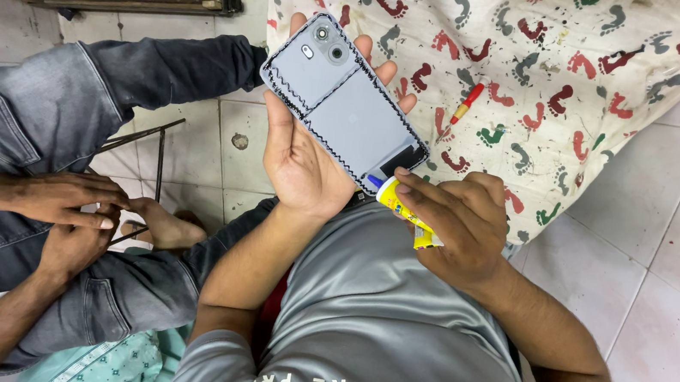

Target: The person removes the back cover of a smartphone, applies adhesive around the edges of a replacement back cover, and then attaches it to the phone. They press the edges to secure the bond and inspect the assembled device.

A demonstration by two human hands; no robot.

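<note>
1. Head view, left hand [300,160]: palm up, fingers spread and curled lightly round the long edges of a flat grey rectangular phone back panel [342,101], camera cutouts at its far end, dark wavy bead of adhesive along its rim.
2. Head view, right hand [457,223]: fingers closed round a small yellow glue tube with a blue nozzle [403,207], nozzle touching the panel's near corner.
3. Position of panel: held in the air above the lap, over the near edge of a cream cloth printed with coloured footprints [612,86], spread on a white tiled floor [674,284].
4. Handling, judged: thin, light, stiff, likely brittle under bending; smooth face probably slippery; wet bead along the rim to be kept clear of skin. Best supported from beneath with fingertips on bare edge sections.
5. Glue tube, judged: soft, yielding to a squeeze; best gripped mid-body.
6. Surroundings: red-handled screwdriver [465,103] lying on the cloth near the panel; another person's hands [66,201] at the left, resting on jeans.
</note>
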